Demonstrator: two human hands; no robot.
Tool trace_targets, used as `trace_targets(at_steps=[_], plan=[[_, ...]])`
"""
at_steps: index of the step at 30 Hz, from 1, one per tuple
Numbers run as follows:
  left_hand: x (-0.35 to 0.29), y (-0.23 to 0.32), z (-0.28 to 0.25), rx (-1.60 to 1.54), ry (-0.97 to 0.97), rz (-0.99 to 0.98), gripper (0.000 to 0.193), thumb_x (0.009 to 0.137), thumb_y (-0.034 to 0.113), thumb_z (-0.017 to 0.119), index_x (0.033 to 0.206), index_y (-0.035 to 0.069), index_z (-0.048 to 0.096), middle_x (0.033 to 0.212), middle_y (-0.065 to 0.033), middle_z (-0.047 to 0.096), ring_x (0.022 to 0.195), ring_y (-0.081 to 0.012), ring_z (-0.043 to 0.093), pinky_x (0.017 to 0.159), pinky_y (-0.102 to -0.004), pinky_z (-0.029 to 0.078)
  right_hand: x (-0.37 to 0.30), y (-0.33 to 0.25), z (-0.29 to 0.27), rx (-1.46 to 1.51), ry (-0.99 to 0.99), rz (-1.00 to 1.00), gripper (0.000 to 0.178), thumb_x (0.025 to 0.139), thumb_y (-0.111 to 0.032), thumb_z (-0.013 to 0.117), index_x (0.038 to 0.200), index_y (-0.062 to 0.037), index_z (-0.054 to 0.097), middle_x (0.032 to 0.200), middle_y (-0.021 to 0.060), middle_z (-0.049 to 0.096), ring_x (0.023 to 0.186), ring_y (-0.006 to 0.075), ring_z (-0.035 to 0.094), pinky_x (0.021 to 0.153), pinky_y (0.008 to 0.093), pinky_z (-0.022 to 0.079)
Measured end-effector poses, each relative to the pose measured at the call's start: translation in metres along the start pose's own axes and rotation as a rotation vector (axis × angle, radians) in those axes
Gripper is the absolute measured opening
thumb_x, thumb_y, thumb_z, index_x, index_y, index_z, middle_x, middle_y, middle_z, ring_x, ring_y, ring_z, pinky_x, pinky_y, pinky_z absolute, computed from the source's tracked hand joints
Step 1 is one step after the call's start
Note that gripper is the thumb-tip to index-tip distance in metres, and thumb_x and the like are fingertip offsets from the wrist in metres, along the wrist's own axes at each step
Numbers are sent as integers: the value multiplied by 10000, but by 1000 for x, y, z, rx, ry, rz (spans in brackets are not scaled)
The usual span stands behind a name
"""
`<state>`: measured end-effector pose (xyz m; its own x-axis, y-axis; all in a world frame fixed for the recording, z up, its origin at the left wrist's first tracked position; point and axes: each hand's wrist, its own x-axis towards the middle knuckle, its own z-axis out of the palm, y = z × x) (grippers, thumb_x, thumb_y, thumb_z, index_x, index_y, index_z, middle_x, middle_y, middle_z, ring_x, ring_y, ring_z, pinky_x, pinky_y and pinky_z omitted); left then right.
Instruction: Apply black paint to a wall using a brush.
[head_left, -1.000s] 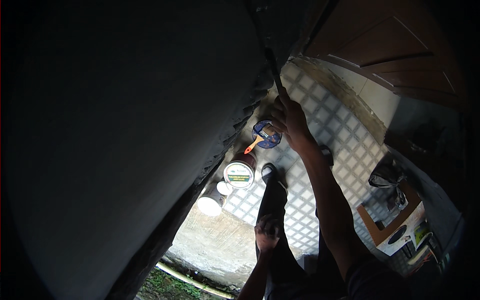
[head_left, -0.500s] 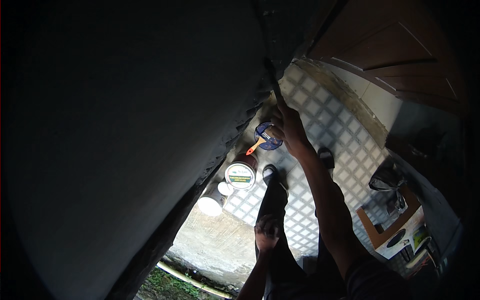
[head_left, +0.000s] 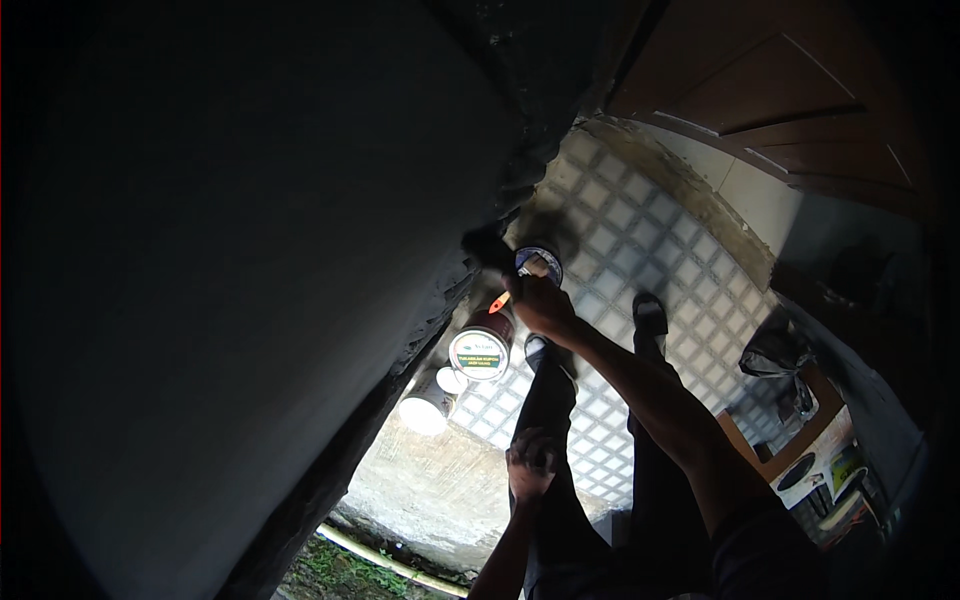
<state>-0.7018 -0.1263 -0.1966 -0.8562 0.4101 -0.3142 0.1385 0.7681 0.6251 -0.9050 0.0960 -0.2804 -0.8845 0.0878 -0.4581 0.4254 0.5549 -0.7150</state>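
Observation:
My right hand (head_left: 540, 305) is closed round a dark brush-like tool (head_left: 487, 248), whose broad end is at the lower edge of the dark wall (head_left: 250, 250). Deep shadow blurs the tool's outline. Just beyond that hand is a round blue-rimmed container (head_left: 550, 258), partly covered by it. A paintbrush with an orange-tipped handle (head_left: 499, 302) rests against the container, its bristle end hidden behind my hand. Low by my left thigh, my left hand (head_left: 532, 468) has its fingers curled; whatever they may hold is hidden.
A paint bucket (head_left: 479, 353) with a labelled lid and a white tub (head_left: 424, 413) stand along the wall. My feet are on patterned tiles (head_left: 600, 275). To the right are a brown door (head_left: 770, 100), a black plastic bag (head_left: 775, 353) and an orange-brown frame (head_left: 740, 440).
My right hand has come down and to the left along the wall, bringing the dark tool with it from the upper corner. My left hand has barely moved.

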Motion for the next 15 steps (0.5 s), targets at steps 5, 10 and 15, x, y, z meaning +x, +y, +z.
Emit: trace_targets(at_steps=[5, 10, 15], plan=[[5, 20, 9, 32, -72, 37, 334, 671, 37, 670, 978, 134, 582, 1087, -62, 574, 1029, -266, 546, 847, -390, 422, -15, 20, 0, 173, -255, 243, 596, 905, -513, 366, 1012, 20, 609, 908, 259, 623, 873, 370, 628, 758, 468, 487], [-2, 9, -1, 62, -118, -24, 251, 666, 56, 670, 902, 120, 615, 1068, -65, 588, 1005, -270, 558, 825, -379, 436, 55, 53, -80, 361, 204, 249, 613, 906, -496, 404, 719, 47, 621, 630, 206, 605, 650, 357, 626, 636, 462, 476], [-6, 23, 15, 47, -92, 12, 273, 664, 59, 671, 922, 123, 610, 1054, -57, 598, 1016, -264, 558, 833, -387, 433, 47, 55, -132, 42, 699, 83, 222, 945, -174, 348, 957, -15, 504, 649, 179, 597, 629, 350, 617, 548, 453, 485]])
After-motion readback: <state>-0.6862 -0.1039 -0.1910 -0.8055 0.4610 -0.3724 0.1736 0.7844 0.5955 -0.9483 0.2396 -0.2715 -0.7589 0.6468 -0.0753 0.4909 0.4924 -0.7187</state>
